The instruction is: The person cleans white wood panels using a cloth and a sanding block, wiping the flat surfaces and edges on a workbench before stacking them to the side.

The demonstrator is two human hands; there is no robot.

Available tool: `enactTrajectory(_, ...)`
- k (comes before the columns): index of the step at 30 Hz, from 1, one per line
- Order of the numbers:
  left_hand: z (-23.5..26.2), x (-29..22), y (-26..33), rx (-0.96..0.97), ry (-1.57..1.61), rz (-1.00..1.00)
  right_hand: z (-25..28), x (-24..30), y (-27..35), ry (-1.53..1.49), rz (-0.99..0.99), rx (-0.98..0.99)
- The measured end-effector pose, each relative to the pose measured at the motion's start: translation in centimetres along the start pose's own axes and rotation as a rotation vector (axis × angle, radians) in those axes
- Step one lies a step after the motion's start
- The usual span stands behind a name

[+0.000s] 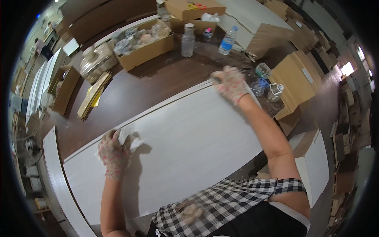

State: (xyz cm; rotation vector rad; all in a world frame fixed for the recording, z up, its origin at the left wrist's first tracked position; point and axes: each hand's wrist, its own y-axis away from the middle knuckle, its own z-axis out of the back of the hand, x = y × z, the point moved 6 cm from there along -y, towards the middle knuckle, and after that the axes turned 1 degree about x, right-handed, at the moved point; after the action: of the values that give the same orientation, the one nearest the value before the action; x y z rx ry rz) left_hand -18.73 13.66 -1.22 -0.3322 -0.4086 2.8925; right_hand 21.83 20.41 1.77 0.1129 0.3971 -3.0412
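Dark bench (158, 83) carries a white panel (185, 150); left hand (114, 154), fingers clamped on a white cloth (128, 138), should press flat while right hand (231, 83), fingers curled over the two-o'clock edge, steadies.

A large white board (185, 146) lies flat on the dark brown worktop (146, 83), running aslant from lower left to upper right, its face pale with a faint grain and its long far edge straight. A crumpled white cloth (128, 138) rests on its left part, pressed under the gloved left hand (113, 154). The gloved right hand (231, 83) grips the board's far right corner
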Motion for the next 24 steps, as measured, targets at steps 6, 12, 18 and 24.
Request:
enactTrajectory(6,0.7,2.0,0.3,-0.122,-0.025,-0.059,0.8,2.6,0.3,-0.27,0.261,-0.179)
enactTrajectory(12,1.4,2.4,-0.8,-0.102,0.006,0.007,2.2,-10.4,-2.1,-0.096,-0.115,0.095)
enactTrajectory(18,1.2,2.6,-1.1,-0.106,0.005,0.023,1.0,-14.8,-2.7,-0.132,-0.226,0.175)
enactTrajectory(24,1.4,2.7,-1.7,-0.141,-0.016,0.042,-1.4,-14.6,-4.7,-0.222,-0.153,0.353)
